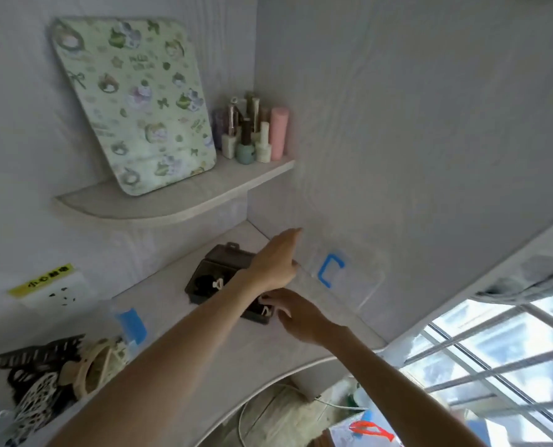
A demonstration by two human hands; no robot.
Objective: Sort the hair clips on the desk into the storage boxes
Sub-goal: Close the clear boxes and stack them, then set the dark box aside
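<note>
A dark storage box (223, 262) lies open on the desk with black and white hair clips in its compartments. My left hand (273, 262) reaches over it, fingers stretched toward a clear storage box with a blue latch (331, 269) that leans by the right wall. My right hand (297, 312) has its fingertips at the dark box's near corner, beside a small white clip (266, 310); whether it pinches the clip is hidden. A pile of black, cream and white hair clips (46, 379) lies at the desk's left end.
Another clear box with a blue latch (130, 322) stands next to the pile. A corner shelf (171, 201) above holds a patterned mirror (133, 104) and several nail polish bottles (252, 133). A wall socket (59, 293) is at left, a window (501, 359) at lower right.
</note>
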